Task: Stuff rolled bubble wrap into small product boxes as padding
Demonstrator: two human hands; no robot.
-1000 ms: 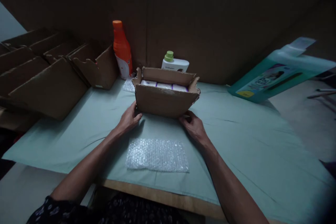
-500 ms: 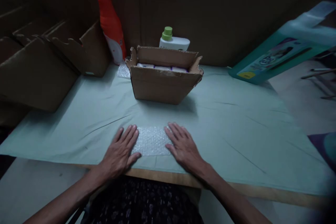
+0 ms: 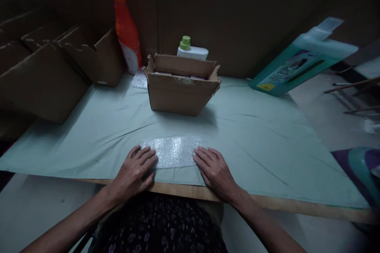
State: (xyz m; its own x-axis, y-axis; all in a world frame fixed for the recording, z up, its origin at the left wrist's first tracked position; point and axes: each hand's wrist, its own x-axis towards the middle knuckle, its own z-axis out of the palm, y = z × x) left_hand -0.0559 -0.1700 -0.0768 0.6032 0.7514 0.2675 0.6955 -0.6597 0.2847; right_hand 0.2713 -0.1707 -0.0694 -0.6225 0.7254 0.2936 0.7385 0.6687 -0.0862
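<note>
- Bubble wrap sheet [image 3: 173, 151] lies flat on the pale green cloth [image 3: 261, 142] that covers the table, close to the near edge and right in front of the person.
- Left hand [image 3: 135, 172] rests palm down with fingers spread, fingertips touching the sheet's left end; it grips nothing.
- Right hand [image 3: 215, 170] lies the same way, flat and open, its fingertips at the sheet's right end.
- Behind the sheet, a little apart from it, stands an open cardboard box [image 3: 181, 87] with its flaps up; pale packets just show inside, too dim to make out.
- Just behind the box stands a white bottle with a green cap [image 3: 190, 49].
- An orange bottle [image 3: 126, 31] stands upright to the left of the box, near a second small piece of bubble wrap [image 3: 139, 80].
- Folded cardboard cartons [image 3: 50, 71] are stacked along the left side of the table.
- Far right, a large teal jug [image 3: 299, 65] lies tilted at the table's back corner.
- The room is dim, and a brown cardboard wall [image 3: 237, 12] closes off the back.
</note>
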